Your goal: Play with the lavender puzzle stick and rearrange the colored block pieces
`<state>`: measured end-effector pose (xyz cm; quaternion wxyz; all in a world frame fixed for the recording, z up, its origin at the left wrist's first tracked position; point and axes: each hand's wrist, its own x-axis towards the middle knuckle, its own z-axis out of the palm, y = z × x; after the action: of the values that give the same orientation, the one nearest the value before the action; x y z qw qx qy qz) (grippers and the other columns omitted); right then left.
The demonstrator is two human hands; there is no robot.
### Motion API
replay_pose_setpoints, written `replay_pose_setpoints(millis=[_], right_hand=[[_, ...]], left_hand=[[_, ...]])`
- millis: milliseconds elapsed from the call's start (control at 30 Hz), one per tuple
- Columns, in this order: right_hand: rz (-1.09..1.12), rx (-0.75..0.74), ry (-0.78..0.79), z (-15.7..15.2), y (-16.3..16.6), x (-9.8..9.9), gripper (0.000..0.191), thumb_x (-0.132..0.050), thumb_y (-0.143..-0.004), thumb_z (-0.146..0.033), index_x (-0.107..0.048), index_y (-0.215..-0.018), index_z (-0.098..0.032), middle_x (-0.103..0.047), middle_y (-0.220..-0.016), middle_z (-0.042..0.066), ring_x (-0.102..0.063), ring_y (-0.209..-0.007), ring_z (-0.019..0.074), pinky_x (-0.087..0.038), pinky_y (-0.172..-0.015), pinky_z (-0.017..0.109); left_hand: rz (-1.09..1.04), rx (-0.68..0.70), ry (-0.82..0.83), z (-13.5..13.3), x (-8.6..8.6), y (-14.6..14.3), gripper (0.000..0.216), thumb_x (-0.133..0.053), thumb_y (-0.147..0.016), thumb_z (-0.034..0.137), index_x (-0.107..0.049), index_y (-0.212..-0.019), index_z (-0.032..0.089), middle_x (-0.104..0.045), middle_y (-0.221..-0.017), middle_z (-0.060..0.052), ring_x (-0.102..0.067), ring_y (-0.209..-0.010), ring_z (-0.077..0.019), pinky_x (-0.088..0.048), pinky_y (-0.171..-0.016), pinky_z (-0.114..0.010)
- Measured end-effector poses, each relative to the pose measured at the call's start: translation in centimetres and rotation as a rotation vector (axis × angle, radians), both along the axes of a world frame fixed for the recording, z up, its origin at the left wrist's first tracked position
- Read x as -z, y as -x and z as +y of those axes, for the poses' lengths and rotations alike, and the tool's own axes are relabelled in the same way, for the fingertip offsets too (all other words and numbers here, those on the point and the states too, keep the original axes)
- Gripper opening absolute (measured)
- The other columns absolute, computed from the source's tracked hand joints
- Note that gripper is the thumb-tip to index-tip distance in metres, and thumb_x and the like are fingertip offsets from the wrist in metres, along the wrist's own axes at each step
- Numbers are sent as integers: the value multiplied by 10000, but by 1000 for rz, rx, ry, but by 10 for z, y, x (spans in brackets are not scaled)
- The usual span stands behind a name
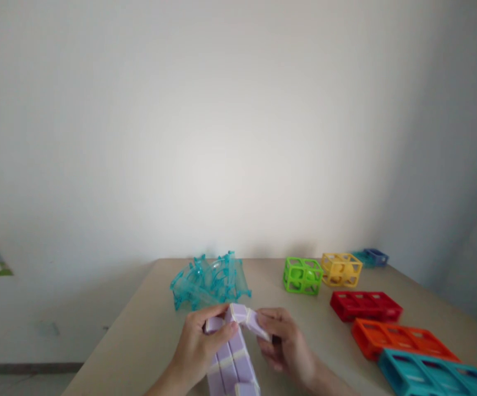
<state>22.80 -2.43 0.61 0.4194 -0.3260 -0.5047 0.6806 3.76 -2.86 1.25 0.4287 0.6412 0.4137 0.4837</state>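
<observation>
Low in the middle of the view is a lilac block puzzle (pixel 230 366), made of several linked cube-like pieces with pale edges. My left hand (pixel 199 341) is closed on its upper left side, the thumb pressing across the front. On the other side, my right hand (pixel 281 344) pinches the piece that sticks out at the upper right, turned at an angle from the main body. The puzzle's lower end runs out of the picture. Some fingers of both hands are hidden behind the pieces.
Translucent teal track-like pieces (pixel 211 280) lie heaped at the table's back left. A green cube frame (pixel 303 275) and a yellow one (pixel 341 269) stand at the back right. Red (pixel 366 306), orange (pixel 403 339) and teal (pixel 432 374) frames line the right side. Behind is a wall (pixel 221 137).
</observation>
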Motion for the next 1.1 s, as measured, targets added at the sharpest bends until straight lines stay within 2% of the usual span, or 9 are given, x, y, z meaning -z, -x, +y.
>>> replay_pose_setpoints(millis=[67,133,367,567,633,700,867,967,1100], right_hand=[[-8,-155,127,5,-8,-3,325,-475,-777,-434,-608,-703,-147,-189,-397,-115,-83,-328,55,-138,-289,187],[-88,-213,51,6,-12,-6,354,-480,-781,-457,-617,-703,-140,-253,-399,-98,-163,-318,61,-223,-299,195],[-563,64,-722,-5,-5,-10,252,-572,-865,-381,-653,-850,-144,-588,-731,22,-505,-663,150,-373,-583,254],[-732,195,-1249,-1,-16,-18,240,-575,-881,-262,-644,-1112,-251,-633,-969,75,-514,-926,233,-388,-819,391],[-675,415,-1187,0,-14,-14,317,-621,-854,-280,-623,-1171,-269,-605,-1094,94,-499,-1000,251,-391,-851,408],[-501,542,-919,0,-6,-4,388,-645,-832,-339,-592,-1204,-243,-597,-1103,107,-529,-963,243,-432,-796,380],[84,172,-191,-9,21,14,388,-576,-855,-474,-597,-1107,-180,-651,-865,70,-595,-749,201,-461,-668,321],[274,52,-53,-16,29,11,352,-546,-857,-510,-634,-891,-171,-651,-838,75,-597,-765,209,-455,-694,325],[276,-39,-86,-22,24,-1,393,-539,-830,-552,-627,-769,-174,-638,-832,81,-582,-774,223,-442,-694,330]], left_hand=[[20,116,29,0,-1,2,322,-684,-714,441,-749,-825,147,-605,-614,-18,-423,-512,-117,-271,-475,-221],[14,154,82,0,-1,4,352,-695,-699,454,-720,-804,119,-568,-592,-7,-396,-509,-102,-260,-476,-215],[3,120,227,2,3,4,356,-756,-625,430,-674,-724,98,-487,-534,30,-379,-492,-78,-240,-469,-209],[-247,394,607,1,5,6,417,-785,-562,482,-605,-555,106,-431,-449,36,-338,-382,-55,-208,-403,-214],[-355,411,635,0,3,4,407,-779,-589,474,-603,-572,107,-456,-454,29,-382,-379,-63,-265,-409,-210],[-413,398,602,-1,1,2,338,-790,-611,400,-636,-653,102,-524,-517,11,-458,-430,-77,-335,-452,-206],[-322,362,574,-3,-2,-3,297,-831,-544,231,-683,-762,94,-603,-615,-5,-529,-521,-89,-374,-506,-194],[-341,393,643,-6,-2,-5,297,-832,-524,243,-692,-741,97,-616,-602,-9,-540,-499,-96,-399,-508,-210],[-370,514,766,-16,-3,-8,304,-854,-454,282,-660,-600,99,-589,-535,-6,-520,-435,-86,-391,-461,-209]])
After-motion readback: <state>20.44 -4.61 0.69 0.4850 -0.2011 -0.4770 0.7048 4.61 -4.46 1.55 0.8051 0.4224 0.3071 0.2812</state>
